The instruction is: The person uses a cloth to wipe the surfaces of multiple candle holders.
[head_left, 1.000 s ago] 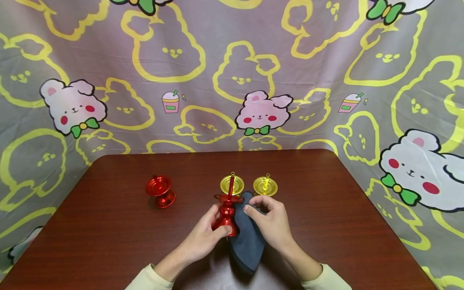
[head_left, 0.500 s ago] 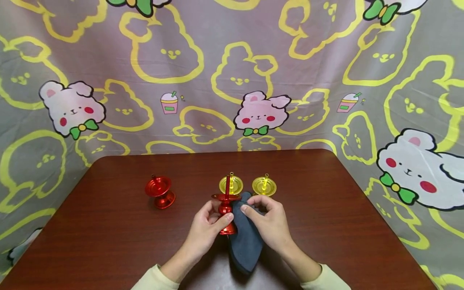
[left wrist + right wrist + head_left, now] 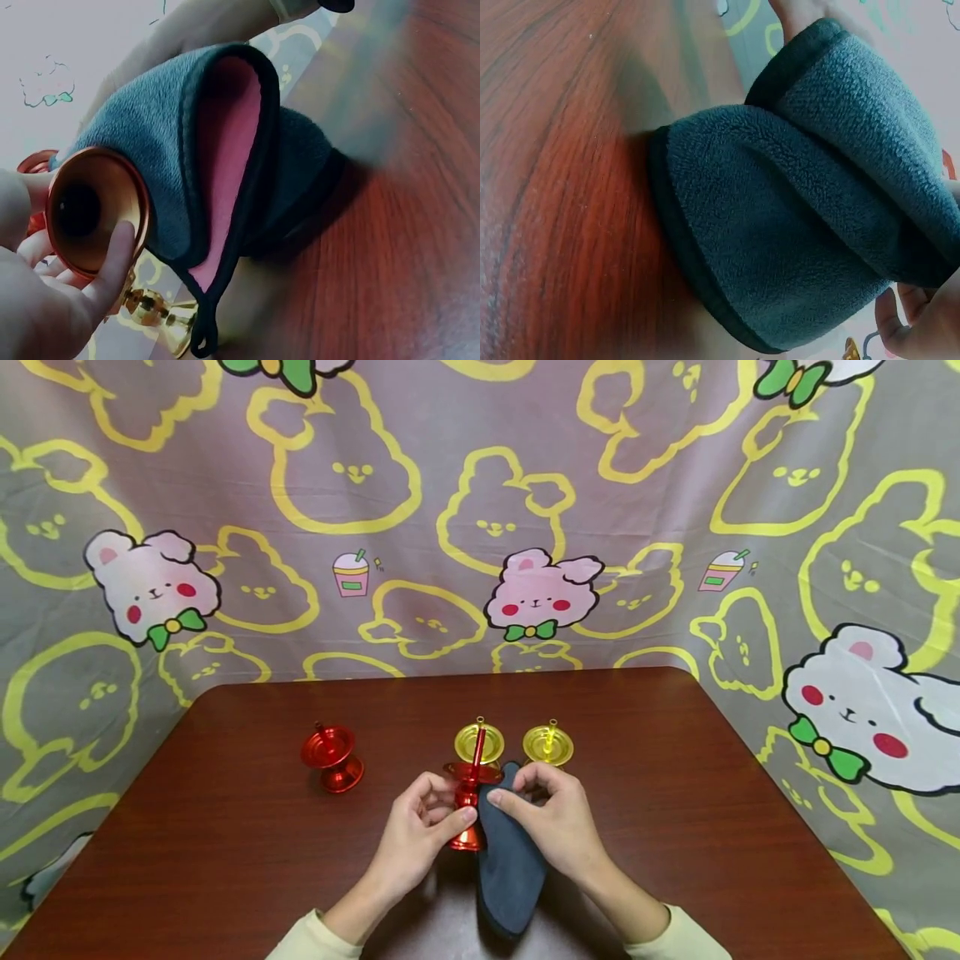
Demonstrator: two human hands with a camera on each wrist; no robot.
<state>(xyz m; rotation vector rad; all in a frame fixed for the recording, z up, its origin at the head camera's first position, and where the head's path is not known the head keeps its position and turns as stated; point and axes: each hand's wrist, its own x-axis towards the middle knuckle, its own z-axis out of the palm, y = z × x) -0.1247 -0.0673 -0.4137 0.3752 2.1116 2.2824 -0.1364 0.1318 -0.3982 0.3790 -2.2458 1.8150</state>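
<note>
In the head view my left hand grips a red metal candle holder by its stem, upright just above the table. My right hand pinches a folded dark grey cloth and holds it against the holder's right side. The left wrist view looks into the holder's hollow base, with my fingers curled round it and the cloth showing a pink inner face. The right wrist view is filled by the grey cloth, with my fingertips at the lower right.
A second red holder stands to the left on the dark wooden table. Two yellow holders stand just behind my hands. A patterned cartoon-bear sheet hangs behind and around the table.
My left hand has shifted its grip from the holder's base up to the stem. My right hand has drawn the cloth a little leftward onto the holder.
</note>
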